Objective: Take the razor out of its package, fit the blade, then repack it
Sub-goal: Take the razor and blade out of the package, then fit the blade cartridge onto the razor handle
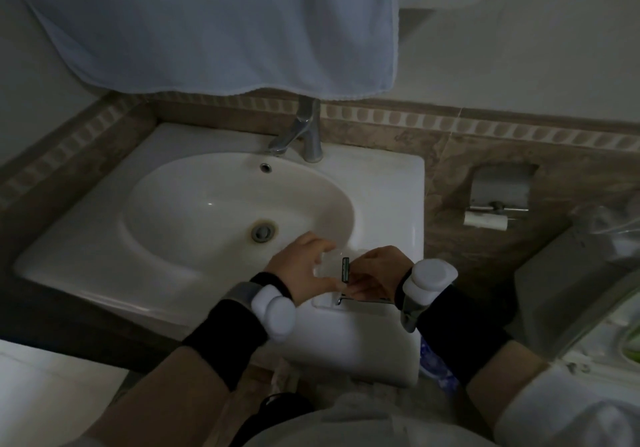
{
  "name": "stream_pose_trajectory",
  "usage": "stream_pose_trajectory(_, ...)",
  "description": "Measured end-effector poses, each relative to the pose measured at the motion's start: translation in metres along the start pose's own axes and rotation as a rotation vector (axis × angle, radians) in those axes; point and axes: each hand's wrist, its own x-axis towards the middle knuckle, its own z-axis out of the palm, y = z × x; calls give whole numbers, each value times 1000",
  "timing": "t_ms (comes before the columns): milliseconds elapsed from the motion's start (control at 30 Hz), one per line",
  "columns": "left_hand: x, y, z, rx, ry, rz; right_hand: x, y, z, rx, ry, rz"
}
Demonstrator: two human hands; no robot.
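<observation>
Over the front right corner of a dim white sink (388, 183), a small razor (345, 269) is pinched between both hands, the left hand (304, 266) also closed on its clear package (325, 263), the right hand (377, 272) curled at the handle. It is judged light, slippery and sharp at its dark green head, so the handle is best gripped.

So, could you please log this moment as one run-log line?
left hand: holds clear package | right hand: at razor head | place: sink rim | blade fit: cannot tell
</observation>
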Motion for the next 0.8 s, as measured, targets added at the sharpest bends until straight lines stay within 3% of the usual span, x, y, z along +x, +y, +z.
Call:
stream_pose_trajectory(233, 7, 7, 15, 66, -46, 11, -1, -1, 0, -116, -1, -70)
stream_pose_trajectory(567, 4, 7, 20, -189, 96, -21, -3, 12, -7, 349, -153, -65)
stream_pose_trajectory(800, 3, 4, 19, -153, 101, -7, -5, 2, 0, 204, -130, -149)
